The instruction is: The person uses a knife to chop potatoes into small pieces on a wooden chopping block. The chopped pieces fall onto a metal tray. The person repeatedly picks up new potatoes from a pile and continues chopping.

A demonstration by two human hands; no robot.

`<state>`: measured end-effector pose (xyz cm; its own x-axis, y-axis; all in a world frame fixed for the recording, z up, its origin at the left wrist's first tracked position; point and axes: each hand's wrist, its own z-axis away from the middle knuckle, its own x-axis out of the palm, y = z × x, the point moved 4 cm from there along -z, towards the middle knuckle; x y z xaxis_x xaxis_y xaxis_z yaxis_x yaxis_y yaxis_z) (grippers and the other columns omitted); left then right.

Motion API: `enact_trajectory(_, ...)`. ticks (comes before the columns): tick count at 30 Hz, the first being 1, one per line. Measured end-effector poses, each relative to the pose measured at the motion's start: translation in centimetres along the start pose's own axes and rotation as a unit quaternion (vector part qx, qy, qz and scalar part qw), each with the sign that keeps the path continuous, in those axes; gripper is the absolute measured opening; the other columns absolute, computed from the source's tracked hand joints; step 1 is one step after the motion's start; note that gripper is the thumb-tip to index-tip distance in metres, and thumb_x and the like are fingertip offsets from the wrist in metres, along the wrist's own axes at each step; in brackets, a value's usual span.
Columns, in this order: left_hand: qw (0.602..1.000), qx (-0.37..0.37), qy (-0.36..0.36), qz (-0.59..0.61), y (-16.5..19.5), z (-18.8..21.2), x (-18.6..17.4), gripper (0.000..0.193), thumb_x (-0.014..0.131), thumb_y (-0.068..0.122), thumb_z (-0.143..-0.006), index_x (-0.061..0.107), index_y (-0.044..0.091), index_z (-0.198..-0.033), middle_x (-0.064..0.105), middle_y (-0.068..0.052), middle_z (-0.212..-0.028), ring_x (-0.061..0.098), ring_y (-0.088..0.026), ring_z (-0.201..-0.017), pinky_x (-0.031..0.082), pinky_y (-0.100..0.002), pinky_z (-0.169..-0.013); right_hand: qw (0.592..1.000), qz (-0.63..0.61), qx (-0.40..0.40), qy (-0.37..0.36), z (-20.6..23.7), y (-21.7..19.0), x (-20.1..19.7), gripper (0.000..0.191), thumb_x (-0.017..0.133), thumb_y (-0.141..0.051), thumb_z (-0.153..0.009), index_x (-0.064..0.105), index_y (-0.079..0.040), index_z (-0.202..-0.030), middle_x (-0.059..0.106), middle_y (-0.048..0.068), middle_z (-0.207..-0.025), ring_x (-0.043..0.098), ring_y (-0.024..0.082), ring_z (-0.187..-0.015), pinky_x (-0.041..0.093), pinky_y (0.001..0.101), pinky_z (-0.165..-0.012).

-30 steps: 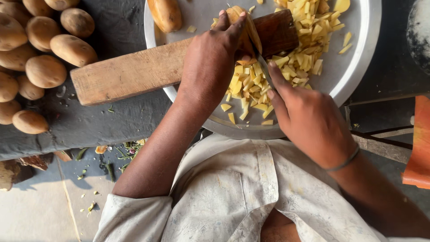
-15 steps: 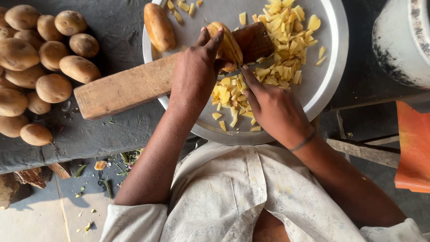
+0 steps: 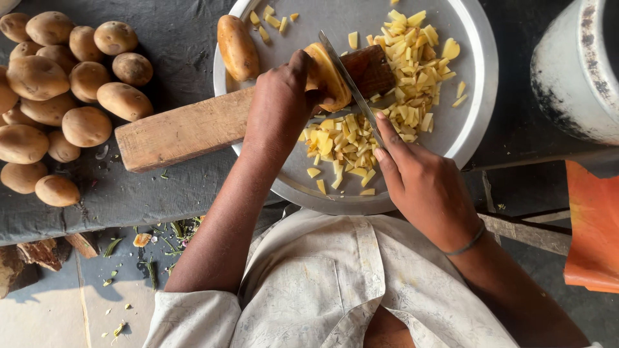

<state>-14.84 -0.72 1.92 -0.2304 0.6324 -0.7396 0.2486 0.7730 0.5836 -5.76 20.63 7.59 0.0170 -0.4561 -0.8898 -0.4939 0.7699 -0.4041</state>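
- Left hand (image 3: 278, 103) closed around a peeled potato (image 3: 327, 76), pressing it onto the far end of a wooden board (image 3: 187, 132).
- Right hand (image 3: 422, 183) gripped on a knife (image 3: 348, 80); handle hidden in the fist, index finger lying along the blade, blade angled against the potato's right side.
- Board lies slanted, its right end over a big round metal tray (image 3: 480, 77), its left end out on the tabletop (image 3: 174, 45).
- Tray holds a heap of yellow potato cubes (image 3: 345, 138) just near of the board and another spread of cut pieces (image 3: 416, 61) on the right side; a whole unpeeled potato (image 3: 236, 46) rests at the tray's far left rim.
- Tabletop covered in dark grey cloth, worn and speckled with scraps.
- Pile of raw brown potatoes (image 3: 61, 96) on the left of the tabletop, well apart from the tray.
- Large white pot (image 3: 574, 71), scuffed and sooty, at the far right.
- Orange plastic thing (image 3: 593, 225) at the right edge, lower down.
- Pale floor (image 3: 58, 309) near left, littered with green bits and peel.
- Person wears a stained cream shirt (image 3: 322, 283).
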Motion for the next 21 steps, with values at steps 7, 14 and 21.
enact_trajectory(7,0.999,-0.016,-0.016,-0.031,-0.2,0.0,0.2,0.044,0.089,0.023,-0.080,0.058,0.000,-0.101,0.075,-0.020,-0.088,0.074,-0.039,-0.081,0.058,-0.048,-0.067,0.998,0.030,0.021,-0.051,-0.9,0.4,1.5,0.060,0.064,-0.020,-0.102,0.044,-0.010,-0.158,0.068,0.017,-0.074,0.069,0.031,-0.062,0.057,0.0431,-0.057)
enact_trajectory(14,1.000,0.013,-0.002,-0.025,0.1,0.2,-0.1,0.043,0.087,0.019,-0.079,0.054,0.002,-0.102,0.074,-0.019,-0.091,0.073,-0.040,-0.083,0.057,-0.050,-0.068,0.997,0.037,0.020,-0.058,-1.4,0.1,1.6,0.059,0.063,-0.020,-0.103,0.044,-0.009,-0.158,0.066,0.016,-0.073,0.068,0.029,-0.060,0.058,0.0414,-0.057)
enact_trajectory(21,0.999,0.043,0.003,-0.027,0.3,0.0,-0.5,0.043,0.087,0.019,-0.080,0.056,0.003,-0.105,0.074,-0.017,-0.099,0.073,-0.039,-0.088,0.057,-0.048,-0.071,0.997,0.036,0.017,-0.060,-1.7,0.1,1.7,0.056,0.063,-0.019,-0.104,0.047,-0.010,-0.157,0.066,0.015,-0.074,0.068,0.028,-0.060,0.057,0.0412,-0.055)
